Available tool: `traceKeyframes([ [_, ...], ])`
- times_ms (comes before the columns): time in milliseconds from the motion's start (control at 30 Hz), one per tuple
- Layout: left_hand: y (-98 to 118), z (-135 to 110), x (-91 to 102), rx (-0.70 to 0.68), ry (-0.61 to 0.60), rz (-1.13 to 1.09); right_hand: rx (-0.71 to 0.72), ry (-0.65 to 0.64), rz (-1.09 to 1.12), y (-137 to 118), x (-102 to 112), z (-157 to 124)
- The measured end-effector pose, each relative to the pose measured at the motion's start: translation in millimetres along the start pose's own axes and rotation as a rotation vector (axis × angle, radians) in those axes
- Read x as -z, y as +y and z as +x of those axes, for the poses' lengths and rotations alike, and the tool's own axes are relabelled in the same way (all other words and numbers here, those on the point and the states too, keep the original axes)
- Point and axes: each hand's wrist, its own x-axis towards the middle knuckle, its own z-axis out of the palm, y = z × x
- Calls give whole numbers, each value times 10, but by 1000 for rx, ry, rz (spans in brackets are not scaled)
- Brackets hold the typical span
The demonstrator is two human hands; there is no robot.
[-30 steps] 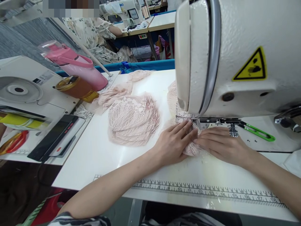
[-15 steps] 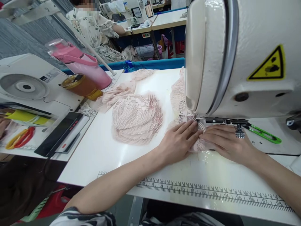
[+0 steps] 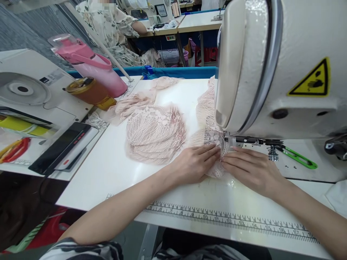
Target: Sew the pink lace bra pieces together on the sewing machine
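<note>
Pale pink lace fabric [image 3: 217, 170] with a scalloped trim lies under the needle area of a white sewing machine [image 3: 249, 72]. My left hand [image 3: 196, 162] rests on the lace just left of the presser foot, fingers closed together and gripping it against the table. From the right, my right hand [image 3: 251, 168] holds the edge of the same lace, its fingertips close to the left hand's. The thumbs are mostly hidden. A gathered bundle of similar pink lace [image 3: 155, 135] sits to the left, apart from my hands.
Green thread snips [image 3: 299, 158] lie right of the needle area. A printed ruler [image 3: 230, 218] runs along the table's front edge. At left stand a pink bottle [image 3: 94, 70], an amber cup [image 3: 90, 92] and a black-and-white device [image 3: 65, 148]. A co-worker [image 3: 108, 32] sits beyond.
Both hands have shifted slightly left and drawn a little apart, with more lace trim showing between them beside the presser foot. The camera view has also moved slightly.
</note>
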Motion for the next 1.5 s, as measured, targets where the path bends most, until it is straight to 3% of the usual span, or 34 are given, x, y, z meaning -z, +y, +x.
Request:
traceKeyframes([
  [667,23,32,-62,102,-59,45,-3,9,-77,113,-14,53],
  [1033,64,75,-60,134,-58,39,-80,-4,-41,200,-75,-13],
  [1267,81,119,-27,158,-88,40,-60,46,-177,155,-23,45],
  [1500,73,143,-45,197,-87,-12,-138,57,-83,248,-79,-17],
])
